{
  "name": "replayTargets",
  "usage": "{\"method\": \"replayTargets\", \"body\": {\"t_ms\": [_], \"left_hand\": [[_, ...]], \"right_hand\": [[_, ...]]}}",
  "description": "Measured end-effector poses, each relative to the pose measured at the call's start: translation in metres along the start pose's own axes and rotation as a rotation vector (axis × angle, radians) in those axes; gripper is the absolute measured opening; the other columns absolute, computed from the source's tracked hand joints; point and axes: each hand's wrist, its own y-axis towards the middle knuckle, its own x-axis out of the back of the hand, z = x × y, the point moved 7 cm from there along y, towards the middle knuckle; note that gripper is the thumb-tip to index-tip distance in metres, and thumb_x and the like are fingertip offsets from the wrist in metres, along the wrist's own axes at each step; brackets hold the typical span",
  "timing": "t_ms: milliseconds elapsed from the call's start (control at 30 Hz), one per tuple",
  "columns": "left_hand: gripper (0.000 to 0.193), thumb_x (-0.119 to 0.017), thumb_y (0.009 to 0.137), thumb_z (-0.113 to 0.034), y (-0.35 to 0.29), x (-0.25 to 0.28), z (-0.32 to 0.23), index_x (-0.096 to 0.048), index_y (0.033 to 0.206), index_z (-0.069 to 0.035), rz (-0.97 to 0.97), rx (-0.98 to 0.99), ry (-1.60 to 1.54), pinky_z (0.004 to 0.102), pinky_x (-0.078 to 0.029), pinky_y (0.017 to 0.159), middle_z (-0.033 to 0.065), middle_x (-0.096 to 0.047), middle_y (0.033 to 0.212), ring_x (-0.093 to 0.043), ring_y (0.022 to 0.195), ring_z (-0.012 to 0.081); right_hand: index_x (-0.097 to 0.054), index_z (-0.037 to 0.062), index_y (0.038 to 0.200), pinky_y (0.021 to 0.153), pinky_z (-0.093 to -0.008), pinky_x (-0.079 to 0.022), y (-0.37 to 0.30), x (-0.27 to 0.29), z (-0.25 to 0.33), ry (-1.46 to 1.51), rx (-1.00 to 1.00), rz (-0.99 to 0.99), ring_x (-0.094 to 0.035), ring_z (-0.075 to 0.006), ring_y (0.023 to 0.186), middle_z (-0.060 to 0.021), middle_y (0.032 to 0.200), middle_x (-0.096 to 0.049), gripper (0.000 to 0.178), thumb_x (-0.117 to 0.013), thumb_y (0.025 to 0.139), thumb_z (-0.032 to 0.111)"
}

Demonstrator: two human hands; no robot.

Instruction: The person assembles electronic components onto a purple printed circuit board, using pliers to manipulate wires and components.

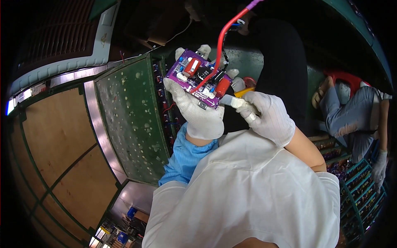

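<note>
The left hand grips the purple circuit board, red cable arcing far right! Right hand pinches a flat-tipped tool at the near-right edge.

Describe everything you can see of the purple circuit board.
The purple circuit board is flat and roughly rectangular, with white printed markings. It carries two red block-like parts, smaller blue and black parts, and white blobs that look like sealant. A thick red wire runs across it and off beyond its far side. It sits, component side up, in the gloved left hand. The tip of a flat tool in the gloved right hand is at its near right edge; contact is unclear.
</note>
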Motion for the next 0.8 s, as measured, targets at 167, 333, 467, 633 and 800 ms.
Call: {"method": "replayTargets", "body": {"t_ms": [167,333,467,633,800], "left_hand": [[0.081,-0.039,0.08,-0.071,0.008,0.001,0.012,-0.035,0.134,-0.011,0.141,0.234,-0.349,0.06,-0.048,0.079,0.0203,-0.048,0.123,-0.053,0.102,0.038],[0.093,-0.032,0.075,-0.079,0.002,-0.003,0.021,-0.034,0.136,-0.009,0.172,0.328,-0.251,0.0456,-0.051,0.086,0.0172,-0.05,0.124,-0.053,0.11,0.0312],[0.094,-0.033,0.075,-0.08,-0.001,-0.007,0.023,-0.033,0.136,-0.008,0.153,0.364,-0.225,0.0472,-0.048,0.09,0.0176,-0.049,0.125,-0.053,0.111,0.0327],[0.094,-0.035,0.076,-0.078,-0.004,-0.006,0.026,-0.031,0.137,-0.007,0.237,0.48,-0.482,0.0532,-0.048,0.088,0.0275,-0.044,0.127,-0.049,0.114,0.0398],[0.094,-0.035,0.076,-0.078,-0.006,-0.007,0.034,-0.029,0.138,-0.007,0.378,0.583,-0.535,0.0539,-0.05,0.085,0.0275,-0.037,0.132,-0.049,0.113,0.0421]], "right_hand": [[-0.054,0.0003,0.086,0.053,-0.0311,-0.046,-0.01,0.018,-0.023,0.256,-0.039,-0.141,-0.058,-0.0248,0.057,-0.0132,0.067,-0.058,0.035,-0.073,0.071,0.025],[-0.052,0.0005,0.085,0.057,-0.0306,-0.047,-0.014,0.03,-0.032,0.316,-0.095,-0.253,-0.056,-0.0225,0.058,-0.0106,0.07,-0.059,0.025,-0.068,0.075,0.017],[-0.052,0.0006,0.088,0.056,-0.0213,-0.043,-0.015,0.027,-0.035,0.415,-0.117,-0.22,-0.049,-0.0093,0.06,-0.0073,0.077,-0.056,0.019,-0.055,0.087,0.019],[-0.055,0.0004,0.099,0.068,-0.034,-0.05,-0.011,0.038,-0.008,0.226,0.216,-0.339,-0.06,-0.0277,0.077,-0.0158,0.092,-0.061,0.02,-0.053,0.088,0.016],[-0.064,0.0031,0.093,0.086,-0.0396,-0.045,0.0,0.038,0.013,0.171,0.312,-0.204,-0.059,-0.0289,0.078,-0.0127,0.089,-0.062,0.018,-0.056,0.077,0.009]]}}
